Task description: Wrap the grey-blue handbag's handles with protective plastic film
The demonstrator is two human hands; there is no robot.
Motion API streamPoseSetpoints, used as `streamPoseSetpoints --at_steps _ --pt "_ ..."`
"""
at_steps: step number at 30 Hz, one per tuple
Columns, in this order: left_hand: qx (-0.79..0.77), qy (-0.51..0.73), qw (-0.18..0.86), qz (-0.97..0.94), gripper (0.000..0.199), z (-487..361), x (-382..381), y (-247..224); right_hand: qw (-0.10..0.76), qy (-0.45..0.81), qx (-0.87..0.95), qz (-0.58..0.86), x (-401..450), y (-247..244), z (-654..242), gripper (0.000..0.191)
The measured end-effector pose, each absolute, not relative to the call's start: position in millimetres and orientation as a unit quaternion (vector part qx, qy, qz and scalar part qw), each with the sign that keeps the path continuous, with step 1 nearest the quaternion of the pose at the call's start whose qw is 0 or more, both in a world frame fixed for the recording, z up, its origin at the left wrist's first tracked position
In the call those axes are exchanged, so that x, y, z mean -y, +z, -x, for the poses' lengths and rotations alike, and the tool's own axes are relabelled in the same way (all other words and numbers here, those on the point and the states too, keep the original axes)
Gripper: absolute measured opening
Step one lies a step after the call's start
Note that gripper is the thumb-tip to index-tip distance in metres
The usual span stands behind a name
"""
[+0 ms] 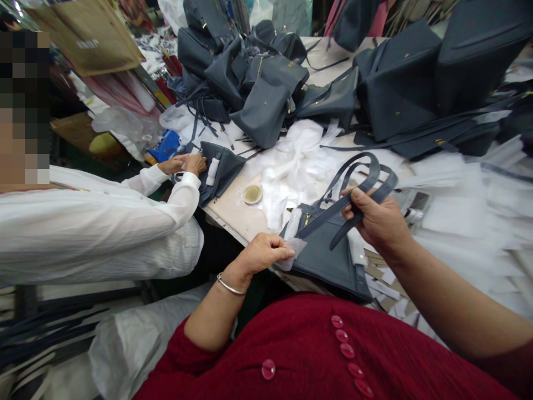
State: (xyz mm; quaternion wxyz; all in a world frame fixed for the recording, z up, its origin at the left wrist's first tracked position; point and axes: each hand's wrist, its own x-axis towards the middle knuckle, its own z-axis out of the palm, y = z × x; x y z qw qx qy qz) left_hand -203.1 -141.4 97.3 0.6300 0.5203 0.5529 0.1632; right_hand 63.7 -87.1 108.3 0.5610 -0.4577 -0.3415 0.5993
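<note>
In front of me a dark blue handbag (327, 258) lies at the table's near edge, with white foam wrapped on parts of it. My right hand (381, 219) is closed around its looped dark straps (366, 175), held up above the bag. My left hand (266, 253) pinches a thin white piece of wrapping sheet (295, 249) at the strap's lower end. A gold zip pull (307, 219) shows on the bag between the hands.
A co-worker in a white shirt (125, 222) handles another dark bag (222, 166) at my left. Several finished-looking bags (266, 100) pile up at the back. White foam sheets (470, 216) lie at right, and a round tape roll (252, 194) sits on the table (233, 214).
</note>
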Motion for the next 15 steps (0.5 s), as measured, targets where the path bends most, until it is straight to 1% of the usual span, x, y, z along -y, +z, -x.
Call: streamPoseSetpoints --at_steps 8,15 --pt "-0.553 0.175 0.64 -0.504 0.032 199.6 138.4 96.9 0.563 0.603 0.339 0.452 86.8 109.6 -64.2 0.022" --pt "-0.549 0.184 0.663 -0.474 0.032 197.3 136.2 98.2 0.558 0.601 0.35 0.453 86.1 110.0 -63.0 0.025"
